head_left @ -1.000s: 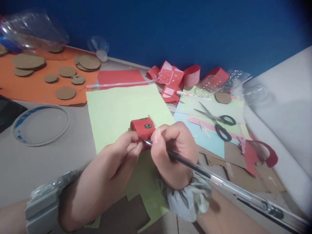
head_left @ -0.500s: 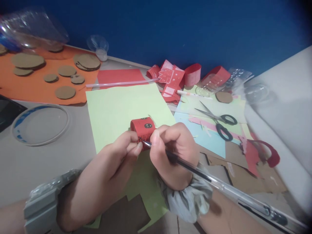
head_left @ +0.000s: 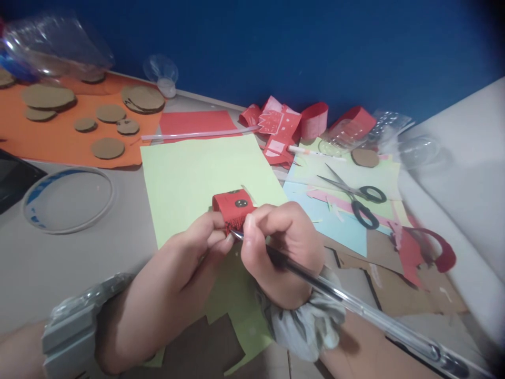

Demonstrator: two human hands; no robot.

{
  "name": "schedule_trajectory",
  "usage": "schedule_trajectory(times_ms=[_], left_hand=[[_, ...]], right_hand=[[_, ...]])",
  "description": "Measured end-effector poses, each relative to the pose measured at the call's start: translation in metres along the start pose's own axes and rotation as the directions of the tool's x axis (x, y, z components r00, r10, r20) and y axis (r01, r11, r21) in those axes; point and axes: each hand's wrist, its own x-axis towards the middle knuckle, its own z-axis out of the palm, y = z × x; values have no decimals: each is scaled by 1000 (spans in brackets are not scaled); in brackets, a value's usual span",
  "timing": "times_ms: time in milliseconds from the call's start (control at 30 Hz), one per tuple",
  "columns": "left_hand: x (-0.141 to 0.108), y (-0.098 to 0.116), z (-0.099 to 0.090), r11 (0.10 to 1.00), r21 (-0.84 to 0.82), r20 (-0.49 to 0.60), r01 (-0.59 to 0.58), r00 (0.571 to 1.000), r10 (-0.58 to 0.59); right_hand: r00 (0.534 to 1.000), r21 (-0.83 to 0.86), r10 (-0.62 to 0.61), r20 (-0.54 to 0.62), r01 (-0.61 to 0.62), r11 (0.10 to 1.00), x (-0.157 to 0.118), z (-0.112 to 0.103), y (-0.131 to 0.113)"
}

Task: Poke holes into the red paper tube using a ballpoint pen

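Note:
A small red paper roll with drawn black eyes and dense dark pen marks near its lower edge is pinched by my left hand, which wears a grey watch. My right hand, with a grey scrunchie at the wrist, is closed around a clear pen. The pen's tip touches the roll's lower edge beside my left fingertips. Under both hands lies a light green sheet with a cut-out lower part.
Black-handled scissors rest on coloured paper at the right. Cardboard discs lie on orange paper at the left, near a clear ring. Red paper strips and plastic pieces line the blue wall.
The view has shifted slightly. The pen tip has moved a little along the roll's lower edge, and the pen's angle differs slightly. Both hands keep their hold.

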Motion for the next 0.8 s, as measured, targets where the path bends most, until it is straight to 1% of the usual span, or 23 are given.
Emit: schedule_trajectory(times_ms=[367,467,600,700,800], left_hand=[[-1,3,-2,1000,2,-3,-13,1000,13],[-1,4,-2,1000,24,6,13,1000,-13],[0,2,-2,1000,18,5,19,1000,-19],[0,0,-1,1000,10,-14,12,1000,-11],[0,-1,-1,1000,1,-2,17,1000,-17]], right_hand=[[1000,15,7,-19,-6,1000,-2,2,2],[1000,29,9,-18,-8,1000,-2,2,2],[999,33,-17,-28,18,999,-1,2,3],[1000,27,-1,-19,1,1000,-1,3,2],[1000,30,1,-21,-1,1000,-2,3,1]])
